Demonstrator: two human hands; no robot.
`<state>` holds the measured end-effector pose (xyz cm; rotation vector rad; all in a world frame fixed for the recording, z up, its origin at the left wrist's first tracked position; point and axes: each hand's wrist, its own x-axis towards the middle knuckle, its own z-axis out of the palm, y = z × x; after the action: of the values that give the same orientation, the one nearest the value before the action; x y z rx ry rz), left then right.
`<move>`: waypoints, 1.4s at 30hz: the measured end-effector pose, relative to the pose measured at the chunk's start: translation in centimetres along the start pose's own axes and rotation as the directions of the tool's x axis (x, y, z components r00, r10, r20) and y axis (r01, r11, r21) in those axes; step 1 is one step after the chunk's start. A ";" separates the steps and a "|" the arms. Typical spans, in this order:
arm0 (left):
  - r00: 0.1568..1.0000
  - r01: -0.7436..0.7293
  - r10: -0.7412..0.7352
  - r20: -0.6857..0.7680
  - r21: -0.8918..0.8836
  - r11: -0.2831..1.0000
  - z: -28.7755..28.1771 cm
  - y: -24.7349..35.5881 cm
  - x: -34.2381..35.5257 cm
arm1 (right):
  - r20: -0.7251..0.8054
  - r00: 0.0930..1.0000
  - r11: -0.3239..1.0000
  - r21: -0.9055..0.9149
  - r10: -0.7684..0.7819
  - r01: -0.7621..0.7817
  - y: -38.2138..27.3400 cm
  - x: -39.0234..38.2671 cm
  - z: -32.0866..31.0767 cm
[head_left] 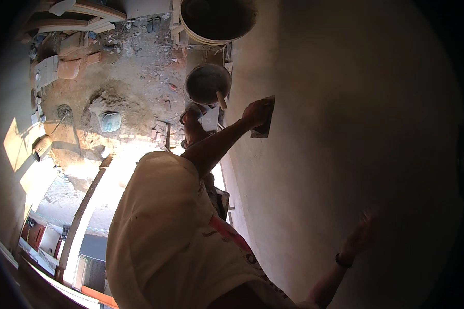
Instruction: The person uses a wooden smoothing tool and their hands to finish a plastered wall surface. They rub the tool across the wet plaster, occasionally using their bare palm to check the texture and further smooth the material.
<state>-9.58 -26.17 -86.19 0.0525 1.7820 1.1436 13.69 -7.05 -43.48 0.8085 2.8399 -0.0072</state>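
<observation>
My left hand [254, 114] grips a flat plastering float [263, 126], its dark plate held against the wall [304, 154]. The fingers are closed around its back. Lower right, my right hand [358, 240], with a dark band on the wrist, is raised close to the shaded wall. Its fingers look stretched out, though blurred, and I see nothing in them. Below my left arm stands a bucket [203, 85] with a wooden-handled tool [221, 101] leaning out of it. A larger round container [211, 38] is beyond.
Rubble and mortar [113, 98] cover the floor at left, with a pale bluish container [110, 122] among it. A tipped bucket [42, 147] lies farther left. Wooden boards [80, 13] are stacked at the far left. A long beam [85, 211] runs beside the bright opening.
</observation>
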 end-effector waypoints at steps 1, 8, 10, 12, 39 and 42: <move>0.998 -0.049 0.049 -0.044 0.002 0.999 -2.2 -2.1 0.3 | 0.020 0.993 0.989 0.090 0.115 -0.116 0.0 -1.1 2.1; 0.991 -0.039 0.083 -0.109 0.357 0.933 -17.2 -24.3 4.1 | -0.186 0.977 0.900 0.435 0.108 -0.017 7.8 -6.3 8.3; 0.984 0.147 -0.099 -0.150 0.356 0.923 -18.7 -24.3 2.8 | -0.225 0.974 0.928 0.363 0.000 0.084 8.4 -6.3 8.4; 0.971 0.214 -0.153 -0.181 0.391 0.895 -19.5 -25.6 2.7 | -0.173 0.985 0.940 0.334 -0.004 0.063 9.1 -6.1 8.7; 0.791 -0.275 0.611 0.031 0.910 0.310 -23.0 7.5 26.8 | -0.429 0.852 0.747 -0.661 -0.299 -0.071 -1.1 -1.8 9.6; 0.883 -0.248 0.454 0.115 0.937 0.246 -23.0 6.7 34.1 | -0.258 0.963 0.774 -0.624 -0.072 -0.109 8.4 -9.1 12.0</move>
<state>-47.16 -21.02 -103.41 1.1707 2.4699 0.1717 27.81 -5.36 -53.20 0.7075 2.7500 1.0874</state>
